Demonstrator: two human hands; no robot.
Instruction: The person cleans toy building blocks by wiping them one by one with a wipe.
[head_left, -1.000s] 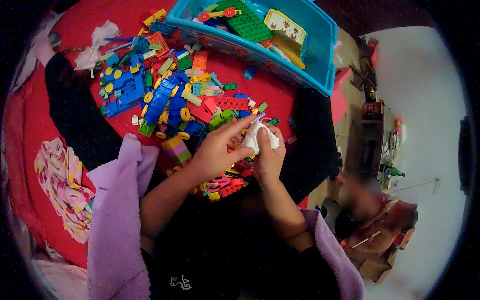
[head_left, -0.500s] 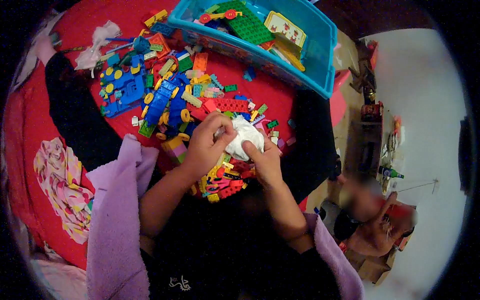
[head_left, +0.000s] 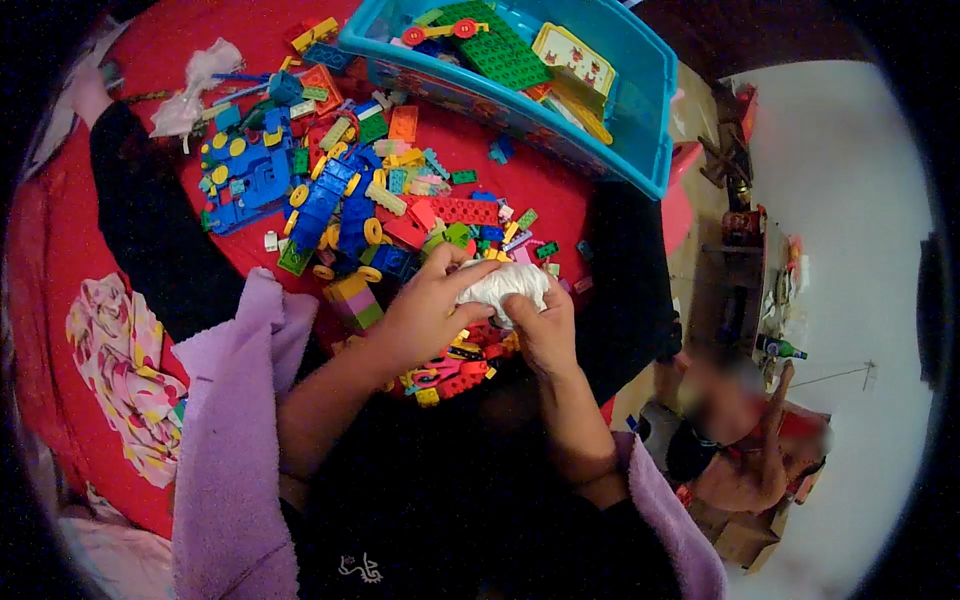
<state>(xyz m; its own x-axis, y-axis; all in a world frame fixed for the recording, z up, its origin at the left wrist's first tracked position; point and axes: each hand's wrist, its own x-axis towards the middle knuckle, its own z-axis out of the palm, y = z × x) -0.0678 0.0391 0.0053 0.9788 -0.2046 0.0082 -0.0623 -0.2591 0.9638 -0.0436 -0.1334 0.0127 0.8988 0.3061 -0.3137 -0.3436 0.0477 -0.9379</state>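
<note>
Between my two hands is a crumpled white cloth (head_left: 510, 287), bunched up; whether it is fabric or a paper wipe, I cannot tell. My left hand (head_left: 430, 310) grips its left side, thumb below and fingers over the top. On the right side, my right hand (head_left: 546, 335) presses it with the thumb, its other fingers hidden behind. Below the cloth lie red and yellow toy pieces (head_left: 462, 372). Just beyond my hands, a heap of building bricks (head_left: 405, 230) spreads out, with a blue toy vehicle (head_left: 322, 195) on yellow wheels.
A turquoise bin (head_left: 655, 150) at the back holds a green baseplate (head_left: 490, 50) and other pieces. A blue toy base (head_left: 250, 180) lies at left on the red sheet (head_left: 240, 262). Patterned fabric (head_left: 120, 370) is at far left. Another person (head_left: 740, 480) sits off to the right.
The white cloth has turned from a rounded bundle into a wider, folded shape and sits slightly lower and to the right. My left fingers now stretch across its top.
</note>
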